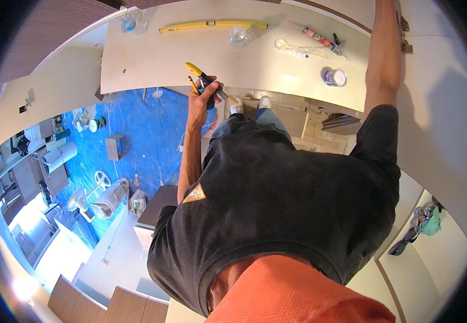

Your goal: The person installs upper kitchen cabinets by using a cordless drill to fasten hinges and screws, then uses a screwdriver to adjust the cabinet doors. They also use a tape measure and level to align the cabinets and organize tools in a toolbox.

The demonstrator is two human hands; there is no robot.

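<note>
My left hand (pixel 206 97) is raised in front of my body, near the edge of the pale worktop (pixel 174 59). Its fingers are wrapped round a yellow-and-black handled tool (pixel 194 69), whose working end I cannot make out. A second, thinner yellow-tipped piece (pixel 192 83) sticks out beside it, and a tan, brush-like end (pixel 232 100) shows on the other side of the fist. My right arm (pixel 383 59) reaches far forward along the white cabinet, past the upper edge of the picture, so that its hand is hidden.
On the worktop lie a yellow spirit level (pixel 212 25), a clear plastic cup (pixel 237 35), a caulking gun (pixel 322 40) and a small open can (pixel 334 77). Blue sheeting (pixel 147 126) covers the floor at left, with a white fan (pixel 80 199) on it.
</note>
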